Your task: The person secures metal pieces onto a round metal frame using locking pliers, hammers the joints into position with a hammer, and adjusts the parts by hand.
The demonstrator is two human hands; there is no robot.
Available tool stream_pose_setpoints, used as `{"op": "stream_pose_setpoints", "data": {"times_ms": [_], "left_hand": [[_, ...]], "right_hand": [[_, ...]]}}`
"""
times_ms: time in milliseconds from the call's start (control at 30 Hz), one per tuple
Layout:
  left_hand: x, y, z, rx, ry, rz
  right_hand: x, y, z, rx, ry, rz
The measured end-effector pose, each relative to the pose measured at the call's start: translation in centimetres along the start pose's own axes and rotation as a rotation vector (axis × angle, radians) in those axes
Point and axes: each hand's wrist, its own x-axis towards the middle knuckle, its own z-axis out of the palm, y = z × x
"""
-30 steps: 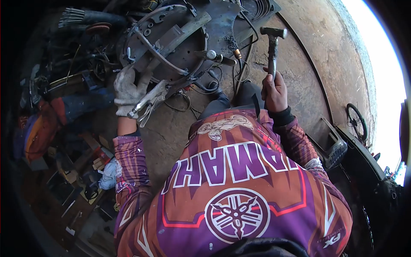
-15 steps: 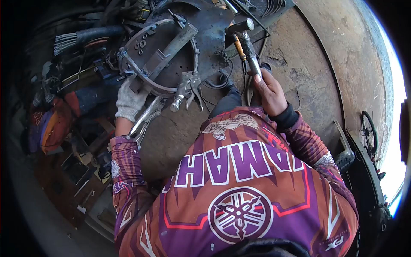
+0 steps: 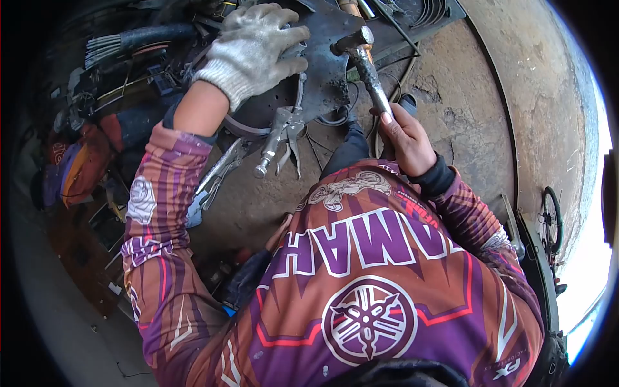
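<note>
My left hand (image 3: 255,51), in a pale knitted glove, reaches over the round metal frame on the workbench, its fingers apart and bent toward the right. What lies under the palm is hidden. My bare right hand (image 3: 407,138) is wrapped round the handle of a hammer (image 3: 367,71), its head up over the edge of the dark metal plate (image 3: 325,74). Locking pliers (image 3: 282,137) are clamped on the frame just below my left hand. A second pair of locking pliers (image 3: 222,169) hangs beside my left forearm.
A bundle of rods (image 3: 103,50) sticks out of a tube at the upper left. Cables (image 3: 406,74) run beside the bench. A bicycle wheel (image 3: 549,219) stands at the right. Another person's hand (image 3: 279,232) shows beside my torso, low down.
My left hand has lifted from the frame's lower left edge and moved up and right across it. The hammer stays in my right hand, nearly unmoved since half a second ago, lower than before that.
</note>
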Motion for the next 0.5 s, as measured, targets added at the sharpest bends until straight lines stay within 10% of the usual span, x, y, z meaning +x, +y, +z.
{"op": "stream_pose_setpoints", "data": {"times_ms": [500], "left_hand": [[1.7,-2.6,-0.6,-0.186,-0.176,-0.038]], "right_hand": [[1.2,0.3,1.6,0.144,-0.052,0.072]]}}
